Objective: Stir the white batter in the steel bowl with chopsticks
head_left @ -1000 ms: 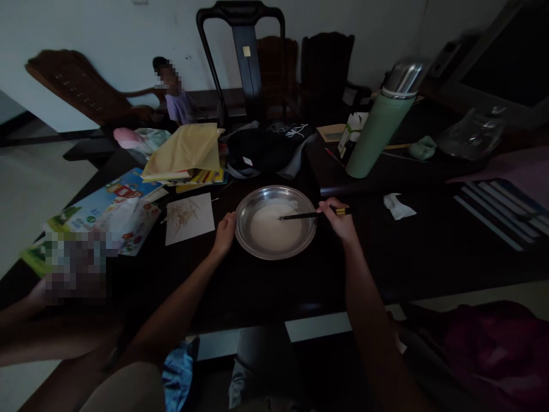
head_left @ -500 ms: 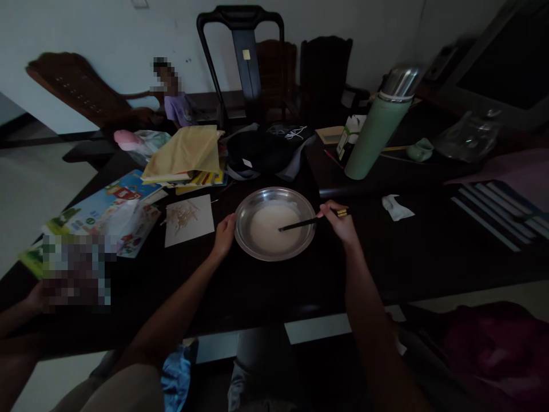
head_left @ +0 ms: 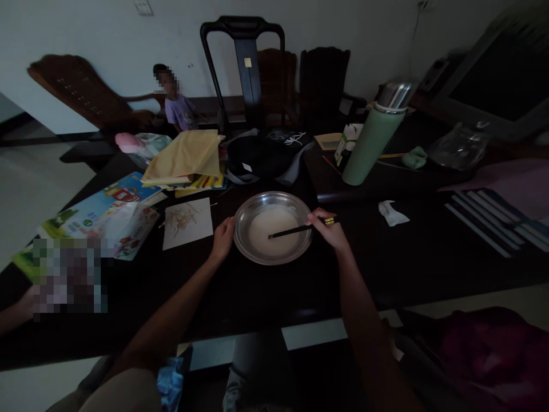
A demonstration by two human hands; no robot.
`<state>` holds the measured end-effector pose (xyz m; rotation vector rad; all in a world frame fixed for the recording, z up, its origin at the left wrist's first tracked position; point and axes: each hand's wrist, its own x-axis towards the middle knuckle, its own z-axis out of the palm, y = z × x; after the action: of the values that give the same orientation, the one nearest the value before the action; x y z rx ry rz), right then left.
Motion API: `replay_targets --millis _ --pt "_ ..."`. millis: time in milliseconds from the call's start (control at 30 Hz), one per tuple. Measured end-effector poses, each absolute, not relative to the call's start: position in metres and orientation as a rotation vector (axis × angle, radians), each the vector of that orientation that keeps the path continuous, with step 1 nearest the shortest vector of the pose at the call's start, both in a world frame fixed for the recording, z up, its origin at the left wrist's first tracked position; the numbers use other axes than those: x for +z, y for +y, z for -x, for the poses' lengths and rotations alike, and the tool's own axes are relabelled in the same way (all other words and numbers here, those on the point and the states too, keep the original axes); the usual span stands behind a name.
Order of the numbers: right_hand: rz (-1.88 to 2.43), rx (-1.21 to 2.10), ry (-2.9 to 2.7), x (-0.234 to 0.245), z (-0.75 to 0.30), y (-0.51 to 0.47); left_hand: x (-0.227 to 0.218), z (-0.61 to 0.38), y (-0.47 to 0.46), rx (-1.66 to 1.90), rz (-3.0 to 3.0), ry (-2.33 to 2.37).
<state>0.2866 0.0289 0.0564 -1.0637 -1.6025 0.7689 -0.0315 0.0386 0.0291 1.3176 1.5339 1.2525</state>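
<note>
A round metal bowl [head_left: 273,261] stands on the dark table with a pale, milky mixture [head_left: 277,220] in it. At its left rim, my left hand [head_left: 223,239] is closed against the edge and holds the bowl. From the right, my right hand [head_left: 326,229] grips a pair of black chopsticks [head_left: 290,231] with gold-coloured ends. Their tips dip into the mixture near the middle of the bowl. Left of my left hand lies a white sheet of paper [head_left: 201,232] with several thin, pale sticks [head_left: 182,220] on it.
A green thermos [head_left: 373,146] stands behind the bowl to the right, near a crumpled tissue [head_left: 392,213]. Books [head_left: 201,182] and a black bag [head_left: 261,157] lie at the back. Another person's arm [head_left: 17,312] reaches in at left; a person in purple [head_left: 180,111] is beyond the table.
My right hand has moved left, and the chopstick tips have shifted left through the mixture. My left hand keeps its place at the bowl's rim. The view has tilted slightly.
</note>
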Motion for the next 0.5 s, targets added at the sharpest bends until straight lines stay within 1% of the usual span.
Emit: replay_targets --millis 167,267,367,500 --pt "1.11 0.654 -1.534 0.054 -0.288 0.031 0.033 0.031 0.037 1.236 -1.343 1.561" --pt "1.1 0.692 -1.466 0.052 -0.293 0.03 0.035 0.031 0.036 1.207 -1.349 1.562" --pt "1.044 0.744 -1.577 0.052 -0.288 0.03 0.034 0.031 0.037 1.21 -1.34 1.562" --pt "1.053 0.681 -1.617 0.052 -0.284 0.033 0.031 0.032 0.038 1.226 -1.325 1.537"
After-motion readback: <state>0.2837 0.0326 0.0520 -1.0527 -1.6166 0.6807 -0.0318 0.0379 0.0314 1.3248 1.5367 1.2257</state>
